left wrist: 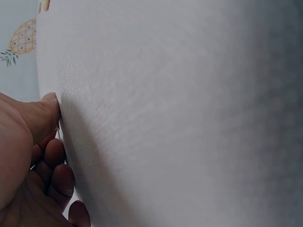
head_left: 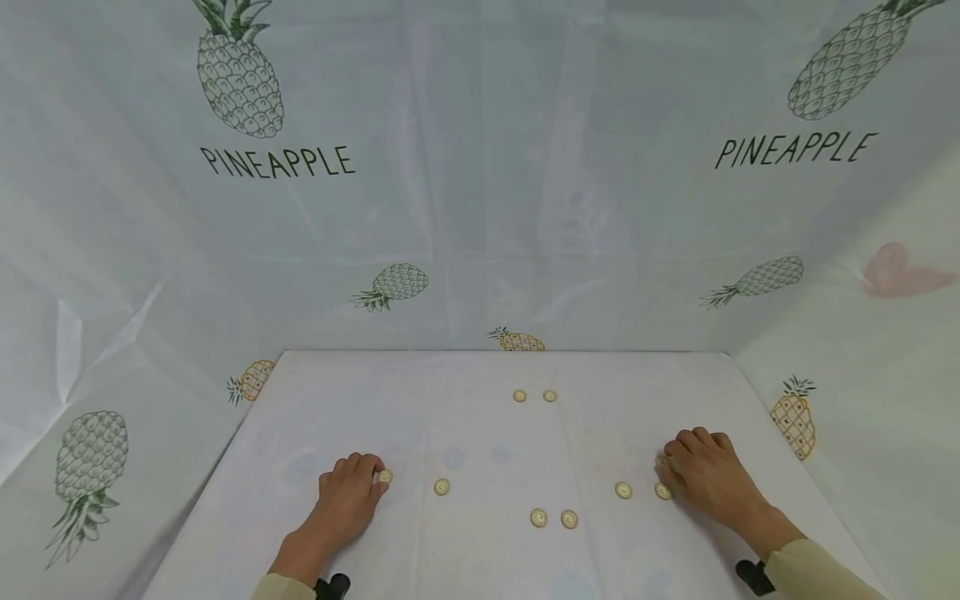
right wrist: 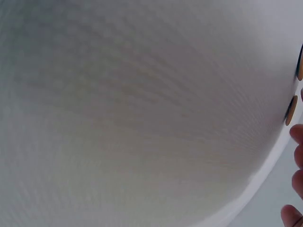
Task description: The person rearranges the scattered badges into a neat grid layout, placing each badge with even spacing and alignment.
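Note:
My left hand (head_left: 347,502) is at the left of the white table, pinching a pale yellow button (head_left: 385,476) between thumb and index finger. In the left wrist view the thumb (left wrist: 45,111) and fingertips (left wrist: 63,179) meet the table surface, and the button is hidden there. A second button (head_left: 442,487) lies just right of this hand. On the other side, my right hand (head_left: 701,475) rests with loosely bent fingers, its thumb side right beside a button (head_left: 663,491) lying flat. Another button (head_left: 623,490) is just left of that one. The right wrist view shows bent fingertips (right wrist: 297,158) near a button (right wrist: 291,110).
Two buttons sit side by side toward the back, a left one (head_left: 520,396) and a right one (head_left: 550,396). Nearer the front lies another pair, one button (head_left: 538,517) beside another (head_left: 569,519). Pineapple-print cloth (head_left: 480,208) surrounds the white tabletop (head_left: 480,433).

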Action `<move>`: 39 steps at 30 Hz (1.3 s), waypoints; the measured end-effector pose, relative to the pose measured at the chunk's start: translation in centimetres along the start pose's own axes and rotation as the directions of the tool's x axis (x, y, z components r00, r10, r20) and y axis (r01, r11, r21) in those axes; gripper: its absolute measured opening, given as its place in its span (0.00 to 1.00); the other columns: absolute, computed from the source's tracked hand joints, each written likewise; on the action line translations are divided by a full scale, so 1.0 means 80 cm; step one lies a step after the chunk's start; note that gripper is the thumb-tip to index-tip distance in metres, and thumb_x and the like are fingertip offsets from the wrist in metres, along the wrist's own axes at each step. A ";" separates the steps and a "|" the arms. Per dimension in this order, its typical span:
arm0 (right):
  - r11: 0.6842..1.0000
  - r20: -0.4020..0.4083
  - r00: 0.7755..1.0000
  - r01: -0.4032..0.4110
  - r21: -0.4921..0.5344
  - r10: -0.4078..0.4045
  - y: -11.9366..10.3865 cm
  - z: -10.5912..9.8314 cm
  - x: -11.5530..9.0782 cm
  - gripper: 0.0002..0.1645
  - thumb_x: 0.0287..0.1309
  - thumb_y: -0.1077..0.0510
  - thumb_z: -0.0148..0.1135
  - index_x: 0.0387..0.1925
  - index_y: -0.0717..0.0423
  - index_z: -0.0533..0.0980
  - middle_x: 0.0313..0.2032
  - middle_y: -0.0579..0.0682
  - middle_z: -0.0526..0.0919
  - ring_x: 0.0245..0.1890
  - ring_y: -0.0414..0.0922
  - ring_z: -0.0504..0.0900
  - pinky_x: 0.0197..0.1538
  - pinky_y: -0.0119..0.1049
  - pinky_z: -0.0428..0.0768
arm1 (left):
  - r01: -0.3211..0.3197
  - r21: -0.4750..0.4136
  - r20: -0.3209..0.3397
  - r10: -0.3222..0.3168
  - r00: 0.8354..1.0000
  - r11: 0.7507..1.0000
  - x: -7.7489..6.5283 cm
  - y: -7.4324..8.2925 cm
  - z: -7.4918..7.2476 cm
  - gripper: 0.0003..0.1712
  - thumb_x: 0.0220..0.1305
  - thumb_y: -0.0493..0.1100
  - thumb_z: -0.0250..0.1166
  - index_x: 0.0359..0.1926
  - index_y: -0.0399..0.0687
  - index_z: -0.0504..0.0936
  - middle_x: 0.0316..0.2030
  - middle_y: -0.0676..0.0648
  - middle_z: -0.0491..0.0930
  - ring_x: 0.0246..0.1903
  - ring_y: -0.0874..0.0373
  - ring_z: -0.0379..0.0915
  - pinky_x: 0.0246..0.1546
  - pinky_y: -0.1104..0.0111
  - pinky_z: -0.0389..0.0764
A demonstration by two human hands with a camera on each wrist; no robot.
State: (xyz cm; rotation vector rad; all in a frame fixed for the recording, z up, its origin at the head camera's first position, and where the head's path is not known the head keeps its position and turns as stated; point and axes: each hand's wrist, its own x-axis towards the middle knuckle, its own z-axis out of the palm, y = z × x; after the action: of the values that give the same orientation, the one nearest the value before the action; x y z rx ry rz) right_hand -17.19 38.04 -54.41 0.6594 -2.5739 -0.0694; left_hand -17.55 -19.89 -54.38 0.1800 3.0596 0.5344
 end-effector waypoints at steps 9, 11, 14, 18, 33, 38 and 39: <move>0.999 0.017 0.999 0.039 0.036 -0.040 -0.004 0.003 0.002 0.17 0.49 0.57 0.80 0.40 0.49 0.82 0.39 0.45 0.81 0.41 0.46 0.75 0.46 0.51 0.73 | 0.001 -0.006 -0.015 -0.001 1.000 1.000 -0.001 0.001 0.001 0.12 0.70 0.44 0.71 0.50 0.48 0.79 0.45 0.49 0.77 0.47 0.51 0.72 0.52 0.43 0.71; 0.998 0.026 0.999 0.035 0.046 -0.036 -0.005 0.002 0.001 0.21 0.47 0.57 0.82 0.43 0.49 0.81 0.41 0.45 0.81 0.42 0.47 0.76 0.47 0.51 0.73 | 0.001 -0.012 -0.018 -0.002 1.000 1.000 0.000 0.001 0.002 0.12 0.70 0.43 0.71 0.50 0.48 0.79 0.44 0.49 0.77 0.47 0.51 0.72 0.53 0.43 0.71; 1.000 0.028 0.999 0.019 0.023 -0.019 -0.003 0.001 0.001 0.20 0.48 0.53 0.80 0.42 0.51 0.81 0.41 0.47 0.81 0.43 0.48 0.76 0.48 0.53 0.73 | 0.001 -0.016 -0.015 -0.002 1.000 1.000 0.000 0.000 0.002 0.12 0.70 0.43 0.71 0.50 0.48 0.79 0.44 0.49 0.77 0.47 0.50 0.72 0.53 0.43 0.70; 1.000 0.023 0.999 0.021 0.011 -0.022 0.000 0.001 0.000 0.18 0.50 0.50 0.77 0.41 0.51 0.81 0.40 0.47 0.81 0.43 0.49 0.76 0.48 0.54 0.72 | 0.005 -0.016 -0.005 -0.005 1.000 1.000 0.001 -0.001 0.002 0.12 0.71 0.43 0.70 0.50 0.48 0.79 0.45 0.49 0.77 0.48 0.50 0.72 0.54 0.42 0.70; 0.997 -0.002 0.997 0.082 0.009 -0.082 0.009 0.012 0.004 0.17 0.66 0.45 0.67 0.41 0.54 0.83 0.40 0.48 0.83 0.42 0.49 0.77 0.47 0.52 0.73 | 0.008 -0.015 0.002 -0.008 1.000 1.000 -0.001 0.000 0.002 0.12 0.71 0.44 0.70 0.50 0.48 0.79 0.45 0.49 0.77 0.48 0.50 0.72 0.54 0.43 0.70; 0.993 -0.018 0.994 0.105 0.057 -0.105 0.012 0.008 0.008 0.13 0.55 0.52 0.78 0.40 0.51 0.84 0.39 0.44 0.82 0.42 0.46 0.77 0.45 0.49 0.73 | 0.010 -0.020 0.004 -0.010 1.000 1.000 0.000 0.000 -0.001 0.12 0.71 0.43 0.70 0.50 0.47 0.79 0.45 0.49 0.77 0.48 0.50 0.72 0.53 0.42 0.70; 0.992 -0.020 0.994 0.109 0.067 -0.108 0.012 0.007 0.010 0.14 0.52 0.53 0.80 0.39 0.50 0.84 0.38 0.43 0.82 0.41 0.45 0.77 0.44 0.48 0.73 | 0.011 -0.022 0.006 -0.011 1.000 1.000 0.000 0.000 -0.001 0.12 0.71 0.43 0.70 0.50 0.47 0.79 0.45 0.49 0.77 0.48 0.50 0.72 0.53 0.42 0.70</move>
State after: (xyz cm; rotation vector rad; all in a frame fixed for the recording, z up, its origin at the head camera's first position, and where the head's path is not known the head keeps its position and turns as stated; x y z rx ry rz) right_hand -18.46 38.48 -54.42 0.8214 -2.5332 -0.0115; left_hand -17.54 -19.89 -54.30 0.1639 3.0458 0.5653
